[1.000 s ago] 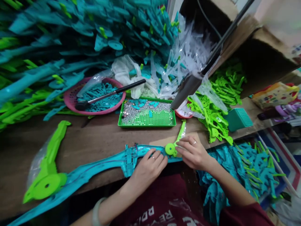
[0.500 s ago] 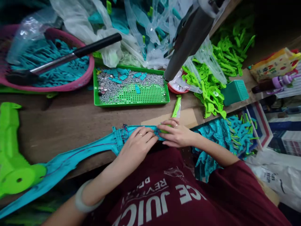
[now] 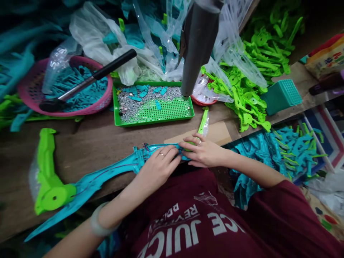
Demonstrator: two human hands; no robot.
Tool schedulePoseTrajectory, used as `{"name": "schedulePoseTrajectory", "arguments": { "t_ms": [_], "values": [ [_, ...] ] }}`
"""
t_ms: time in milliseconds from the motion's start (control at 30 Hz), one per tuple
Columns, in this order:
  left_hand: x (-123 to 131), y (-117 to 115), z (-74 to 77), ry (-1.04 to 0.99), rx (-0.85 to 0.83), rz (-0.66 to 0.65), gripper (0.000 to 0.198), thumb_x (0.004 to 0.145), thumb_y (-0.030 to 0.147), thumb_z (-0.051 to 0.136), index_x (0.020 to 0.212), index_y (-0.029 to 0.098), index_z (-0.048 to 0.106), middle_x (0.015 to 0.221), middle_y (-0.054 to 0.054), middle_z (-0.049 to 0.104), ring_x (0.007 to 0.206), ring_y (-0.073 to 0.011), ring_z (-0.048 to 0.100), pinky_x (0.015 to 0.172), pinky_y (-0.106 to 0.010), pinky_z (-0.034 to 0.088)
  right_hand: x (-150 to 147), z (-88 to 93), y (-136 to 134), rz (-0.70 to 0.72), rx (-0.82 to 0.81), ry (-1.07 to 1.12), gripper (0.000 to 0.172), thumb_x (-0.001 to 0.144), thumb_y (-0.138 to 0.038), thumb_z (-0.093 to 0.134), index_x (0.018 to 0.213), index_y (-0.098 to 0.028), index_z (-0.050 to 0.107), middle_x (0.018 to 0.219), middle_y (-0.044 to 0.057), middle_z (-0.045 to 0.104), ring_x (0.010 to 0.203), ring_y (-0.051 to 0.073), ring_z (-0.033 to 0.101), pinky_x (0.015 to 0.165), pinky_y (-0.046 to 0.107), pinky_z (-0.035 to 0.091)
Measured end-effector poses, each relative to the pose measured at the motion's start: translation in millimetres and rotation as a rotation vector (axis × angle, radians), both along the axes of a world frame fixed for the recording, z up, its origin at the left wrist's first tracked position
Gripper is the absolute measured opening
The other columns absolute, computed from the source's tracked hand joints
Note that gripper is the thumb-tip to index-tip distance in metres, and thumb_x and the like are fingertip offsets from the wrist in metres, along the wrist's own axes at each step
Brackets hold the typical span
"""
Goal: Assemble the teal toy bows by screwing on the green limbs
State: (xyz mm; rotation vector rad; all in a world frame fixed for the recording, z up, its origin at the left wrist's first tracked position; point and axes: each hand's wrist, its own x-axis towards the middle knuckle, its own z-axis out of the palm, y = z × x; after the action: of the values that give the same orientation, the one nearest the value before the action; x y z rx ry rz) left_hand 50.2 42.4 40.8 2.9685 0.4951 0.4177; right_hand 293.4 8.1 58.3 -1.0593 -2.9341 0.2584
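Note:
A long blue plastic toy sword half-shell (image 3: 107, 170) lies open side up along the bench edge, with thin dark wires running inside it. My left hand (image 3: 161, 159) is laid over its handle, fingers bent and pressed down on it. My right hand (image 3: 205, 152) grips the handle's end, with a bit of green plastic showing under the fingers. The fingertips of both hands nearly meet, and what lies beneath them is hidden. Near the blade, a bright green plastic piece (image 3: 51, 179) with a round end touches the shell.
A green tray (image 3: 154, 122) holds screws and small blue pieces. Above it hangs a grey cylindrical tool (image 3: 197, 46). A mallet (image 3: 99, 73) rests across a pink basket (image 3: 107, 95) of blue parts. Green parts (image 3: 247, 100) are heaped right, beside a teal box (image 3: 282, 96). Cardboard (image 3: 219, 132) lies behind my right hand.
The camera view has shifted, so the basket and the green piece at left show more fully. Both hands stay on the sword's handle, with barely any visible finger movement.

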Motion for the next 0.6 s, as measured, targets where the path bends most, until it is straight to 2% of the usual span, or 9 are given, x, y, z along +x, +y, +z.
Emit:
{"name": "schedulePoseTrajectory", "arguments": {
  "t_ms": [100,200,367,500,600],
  "values": [
    [1.4,4.4,-1.3,0.003,-0.068,0.012,0.014,0.092,0.013,0.059,0.100,0.015,0.070,0.108,-0.015,0.066,0.103,-0.0293,0.062,0.086,-0.044,0.054,-0.2,0.3,1.6,-0.009,-0.049,0.029,0.036,0.096,-0.039,0.054,0.122,-0.016,0.065,0.142,0.016,0.053,0.131,0.031,0.044,0.107,0.052,0.034],
    [4.7,3.9,0.9,0.012,-0.107,0.025,0.012,0.090,0.012,0.061,0.097,0.016,0.071,0.109,-0.014,0.065,0.109,-0.0295,0.061,0.090,-0.045,0.053,-1.6,-0.2,2.1,-0.002,-0.039,0.051,0.030,0.098,-0.036,0.052,0.111,-0.016,0.069,0.136,0.016,0.056,0.127,0.030,0.046,0.105,0.051,0.034],
    [14.2,-3.5,6.4,0.058,-0.049,0.126,0.012,0.091,0.015,0.061,0.085,0.016,0.071,0.106,-0.015,0.066,0.107,-0.0312,0.060,0.089,-0.046,0.052,-5.7,1.8,3.4,-0.013,-0.024,0.047,0.029,0.097,-0.038,0.052,0.098,-0.016,0.071,0.132,0.015,0.057,0.122,0.030,0.046,0.103,0.051,0.035],
    [12.1,-10.7,6.4,-0.046,0.003,0.140,0.016,0.095,0.018,0.056,0.099,0.015,0.071,0.108,-0.013,0.069,0.105,-0.0282,0.061,0.089,-0.044,0.051,-6.2,0.0,3.7,-0.034,-0.001,0.083,0.031,0.098,-0.039,0.050,0.100,-0.017,0.072,0.130,0.015,0.057,0.121,0.031,0.045,0.102,0.052,0.035],
    [-1.8,-20.6,6.1,-0.152,0.019,0.189,0.017,0.096,0.016,0.055,0.106,0.014,0.069,0.111,-0.013,0.070,0.107,-0.0271,0.061,0.091,-0.043,0.050,-1.3,0.0,0.7,-0.021,0.032,0.114,0.030,0.098,-0.038,0.050,0.101,-0.017,0.071,0.131,0.015,0.058,0.121,0.030,0.046,0.103,0.051,0.036]
  ]
}}
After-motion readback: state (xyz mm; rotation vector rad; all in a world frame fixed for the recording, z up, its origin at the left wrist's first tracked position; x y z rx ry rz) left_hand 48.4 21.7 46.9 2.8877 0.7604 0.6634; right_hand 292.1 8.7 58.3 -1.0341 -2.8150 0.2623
